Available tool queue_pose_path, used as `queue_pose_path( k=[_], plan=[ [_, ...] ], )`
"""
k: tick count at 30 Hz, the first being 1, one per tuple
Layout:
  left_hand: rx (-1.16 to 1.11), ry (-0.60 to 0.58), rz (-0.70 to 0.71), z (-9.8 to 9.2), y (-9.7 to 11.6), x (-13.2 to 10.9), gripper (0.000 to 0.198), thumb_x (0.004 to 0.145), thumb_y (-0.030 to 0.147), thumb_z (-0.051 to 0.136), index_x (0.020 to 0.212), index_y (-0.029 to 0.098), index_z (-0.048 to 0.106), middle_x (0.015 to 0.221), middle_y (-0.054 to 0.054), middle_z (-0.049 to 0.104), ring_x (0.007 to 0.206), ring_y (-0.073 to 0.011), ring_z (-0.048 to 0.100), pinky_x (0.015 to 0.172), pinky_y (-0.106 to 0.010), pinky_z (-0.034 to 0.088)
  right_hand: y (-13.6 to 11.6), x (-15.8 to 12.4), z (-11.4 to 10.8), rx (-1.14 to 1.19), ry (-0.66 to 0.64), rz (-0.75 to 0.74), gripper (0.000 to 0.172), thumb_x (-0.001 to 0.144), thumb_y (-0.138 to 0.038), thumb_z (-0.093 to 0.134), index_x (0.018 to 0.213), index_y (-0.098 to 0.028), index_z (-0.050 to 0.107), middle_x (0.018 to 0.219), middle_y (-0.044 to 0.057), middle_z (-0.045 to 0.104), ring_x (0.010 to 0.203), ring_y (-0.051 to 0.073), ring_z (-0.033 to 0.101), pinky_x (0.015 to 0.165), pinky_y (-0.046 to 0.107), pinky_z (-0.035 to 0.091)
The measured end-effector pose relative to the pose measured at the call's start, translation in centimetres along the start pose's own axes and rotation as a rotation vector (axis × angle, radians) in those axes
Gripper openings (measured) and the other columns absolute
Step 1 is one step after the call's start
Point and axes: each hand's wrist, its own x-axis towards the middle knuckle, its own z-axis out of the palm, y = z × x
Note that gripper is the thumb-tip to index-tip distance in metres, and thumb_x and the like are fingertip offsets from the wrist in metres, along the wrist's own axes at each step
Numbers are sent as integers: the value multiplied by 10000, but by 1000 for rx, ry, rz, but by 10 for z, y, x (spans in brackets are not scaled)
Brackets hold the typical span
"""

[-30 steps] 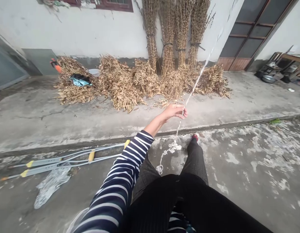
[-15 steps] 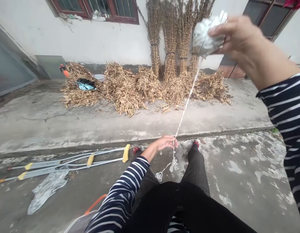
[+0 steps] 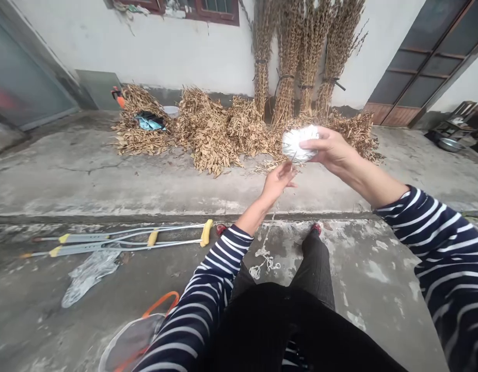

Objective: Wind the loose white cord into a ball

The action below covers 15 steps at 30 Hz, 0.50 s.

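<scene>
My right hand grips a ball of white string from its right side, in front of the piles of dry stalks. Just below the ball is my left hand, its thumb and index finger pinched on the string while the other fingers stay loosely apart. From there the string drops between my feet, where a loose tangle of white string lies on the concrete. A thin dark line, too small to name, shows at the ball's lower edge.
Crutches lie beside crumpled clear plastic at left. A basket with an orange handle stands by my left arm. Dry leafy piles and tied upright stalk bundles line the wall above a concrete step.
My right hand has come down and left with the ball, and my left hand has risen to just beneath it. The taut stretch of string between them is now very short.
</scene>
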Motion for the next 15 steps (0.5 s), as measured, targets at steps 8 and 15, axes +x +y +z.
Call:
queue_pose_path(
  k=[8,15],
  plan=[
    [-10,62,-67,5,5,-11,181,964,230,619,817,135,666,719,-14,693,599,-93,647,537,-188,512,36,-7,-5,72,29,-34,590,461,-284,974,970,-194,690,944,25,717,823,186,669,702,338,576],
    [101,96,-213,-15,-13,-1,226,887,133,651,662,117,635,690,-25,685,574,-75,625,570,-182,539,45,-23,3,130,48,-55,573,506,-297,940,1005,-228,667,1013,21,713,903,206,683,793,387,601]
  ],
)
